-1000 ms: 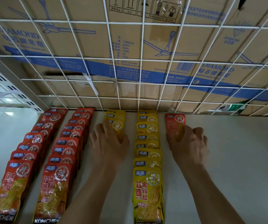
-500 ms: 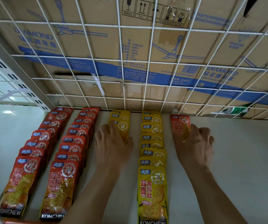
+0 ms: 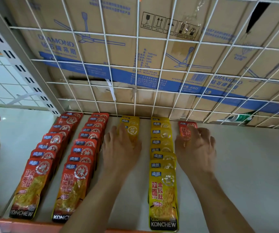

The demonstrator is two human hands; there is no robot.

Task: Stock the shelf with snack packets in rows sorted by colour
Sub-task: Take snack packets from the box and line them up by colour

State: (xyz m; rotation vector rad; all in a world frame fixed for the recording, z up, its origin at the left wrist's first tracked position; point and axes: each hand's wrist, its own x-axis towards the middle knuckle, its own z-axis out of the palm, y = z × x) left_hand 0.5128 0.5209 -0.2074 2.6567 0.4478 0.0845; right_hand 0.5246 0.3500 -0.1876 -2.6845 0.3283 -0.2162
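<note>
Pale smooth shelf (image 3: 253,174), open room on its right, white wire grid (image 3: 136,70) closing the back edge, left hand (image 3: 122,147) spread flat on glossy short yellow row (image 3: 132,126), right hand (image 3: 196,148) pinching lone red packet (image 3: 185,132) near the grid.

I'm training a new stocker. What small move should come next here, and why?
Probably release both packets and draw back for more stock. The left hand presses the short yellow row, just a few packets at the back; the right hand grips a lone red packet by the wire grid. Bare shelf lies in front of both.
</note>
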